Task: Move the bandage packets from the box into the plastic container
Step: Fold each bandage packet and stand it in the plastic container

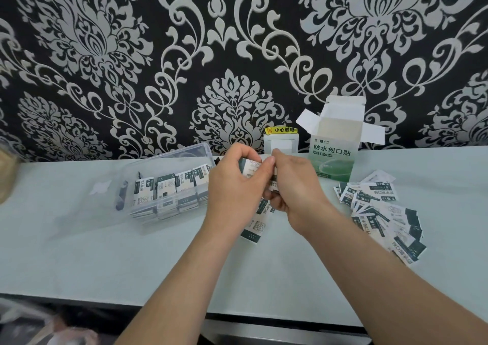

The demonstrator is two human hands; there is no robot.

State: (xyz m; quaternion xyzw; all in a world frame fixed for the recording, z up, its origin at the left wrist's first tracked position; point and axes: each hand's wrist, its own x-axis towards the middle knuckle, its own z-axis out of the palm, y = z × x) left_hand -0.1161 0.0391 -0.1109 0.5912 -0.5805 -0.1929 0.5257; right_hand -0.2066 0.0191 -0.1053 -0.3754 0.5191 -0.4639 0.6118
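Both hands meet above the middle of the pale table. My left hand (233, 186) and my right hand (295, 186) together grip a small stack of white-and-dark-green bandage packets (253, 165); some of them hang below the hands. The clear plastic container (169, 186) stands just left of my left hand, with several packets standing in rows inside. The bandage box (335, 149), white and green with its top flaps open, stands upright at the back right. A loose pile of packets (383, 212) lies on the table to the right of my right forearm.
The container's clear lid (87, 202) lies flat left of the container. A white wall socket (280, 144) with a yellow warning label sits behind the hands. Black-and-silver patterned wallpaper backs the table. The table's front edge (79, 298) runs below my forearms.
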